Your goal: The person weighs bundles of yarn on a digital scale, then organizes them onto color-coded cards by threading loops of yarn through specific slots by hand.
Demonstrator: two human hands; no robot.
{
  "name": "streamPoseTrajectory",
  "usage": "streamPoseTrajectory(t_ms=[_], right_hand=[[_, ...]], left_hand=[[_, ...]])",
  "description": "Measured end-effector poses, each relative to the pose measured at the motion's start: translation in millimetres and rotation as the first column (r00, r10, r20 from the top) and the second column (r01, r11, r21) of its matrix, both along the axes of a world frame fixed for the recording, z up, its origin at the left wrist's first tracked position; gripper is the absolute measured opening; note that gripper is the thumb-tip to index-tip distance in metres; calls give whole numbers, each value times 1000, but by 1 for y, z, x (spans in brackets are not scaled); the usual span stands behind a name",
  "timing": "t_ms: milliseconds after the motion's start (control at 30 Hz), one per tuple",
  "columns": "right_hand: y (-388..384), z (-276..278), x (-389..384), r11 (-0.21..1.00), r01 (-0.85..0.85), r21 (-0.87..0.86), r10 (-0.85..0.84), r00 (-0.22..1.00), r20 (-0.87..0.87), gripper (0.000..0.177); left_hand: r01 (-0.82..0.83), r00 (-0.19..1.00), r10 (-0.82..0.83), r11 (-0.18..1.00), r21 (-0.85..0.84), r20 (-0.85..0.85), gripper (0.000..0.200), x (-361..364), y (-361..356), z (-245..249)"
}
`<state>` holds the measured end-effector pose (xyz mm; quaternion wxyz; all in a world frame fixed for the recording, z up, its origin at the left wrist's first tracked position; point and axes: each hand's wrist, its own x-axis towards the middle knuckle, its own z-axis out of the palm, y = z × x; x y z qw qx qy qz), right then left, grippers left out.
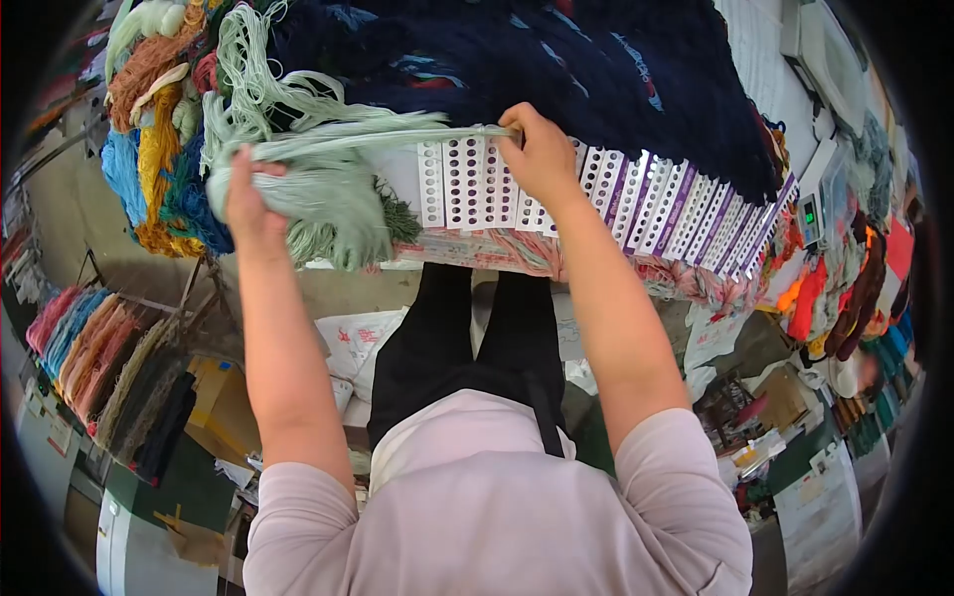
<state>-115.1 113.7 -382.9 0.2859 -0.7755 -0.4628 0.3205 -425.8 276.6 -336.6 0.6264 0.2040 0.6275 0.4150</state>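
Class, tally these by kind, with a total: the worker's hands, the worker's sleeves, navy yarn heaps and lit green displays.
Hands: 2 (left hand, right hand)
Sleeves: 2 (left sleeve, right sleeve)
Navy heap: 1
Green display: 1
Total: 6

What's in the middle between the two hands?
Pale green yarn, some loose and some pulled straight, stretches between the left hand and the right hand. Below its straight part are white cards with round holes. The head view shows this.
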Motion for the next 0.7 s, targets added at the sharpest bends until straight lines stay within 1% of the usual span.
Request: streamPoseTrajectory(t_ms=[33,67,100,133,167,200,233,267,300,333,367,400,433,467,500,533,567,600,633,667,700], right_hand=[[1,3,-5,1000,16,-24,-17,999,-43,25],[0,0,-8,1000,17,-21,-18,999,-43,25],[-3,-5,-13,999,26,33,-26,1000,2,29],[-5,-7,-15,995,37,90,-42,998,48,33],[-5,-3,-15,995,45,94,-50,997,50,33],[-5,1,-14,996,73,58,-72,997,-11,36],[-5,5,-13,995,99,16,-98,993,-72,40],[-7,4,-13,994,105,20,-104,992,-71,40],[-8,2,-12,995,96,17,-95,992,-83,40],[-7,0,-10,996,83,18,-81,992,-93,40],[-7,4,-9,994,111,-7,-111,981,-162,39],[-7,7,-9,990,135,-32,-139,963,-232,37],[-10,-1,-12,972,215,100,-180,945,-275,29],[-9,6,-12,960,240,142,-199,946,-254,25],[-8,16,-19,948,261,182,-215,946,-242,21],[-2,45,-28,932,323,165,-260,912,-316,15],[4,70,-36,932,316,180,-243,910,-337,15],[10,93,-41,931,309,194,-228,908,-350,15],[17,115,-47,920,282,271,-169,912,-374,16],[23,139,-50,913,246,326,-120,924,-362,17],[28,159,-54,902,209,377,-74,937,-343,17]], left_hand=[[16,1000,-18,992,126,20,15,-10,14,9],[40,978,-88,969,245,189,14,-11,22,27],[-23,998,35,980,198,-58,14,14,23,61],[49,977,-114,942,332,180,12,-4,38,64],[81,879,-285,879,470,383,11,-7,51,77],[77,886,-280,875,478,369,15,-6,56,81],[77,926,-242,873,481,290,11,-2,58,83],[81,956,-204,872,483,209,11,13,57,93],[70,995,-95,891,448,32,13,27,55,101],[161,987,-149,875,456,-63,18,25,60,99],[250,967,-197,855,454,-162,24,21,64,97],[385,912,-243,781,491,-330,34,28,63,103],[323,941,-237,842,433,-240,37,35,53,109],[261,964,-218,893,368,-154,40,42,40,114],[265,945,-318,884,384,79,40,47,27,121],[270,864,-403,877,398,301,39,48,16,123],[290,582,-460,888,357,670,42,41,9,110],[277,387,-403,909,312,829,45,57,-8,115],[307,304,-399,901,308,865,53,73,-23,129],[352,209,-426,873,338,880,67,83,-30,133],[374,165,-419,864,336,893,75,89,-37,136]])
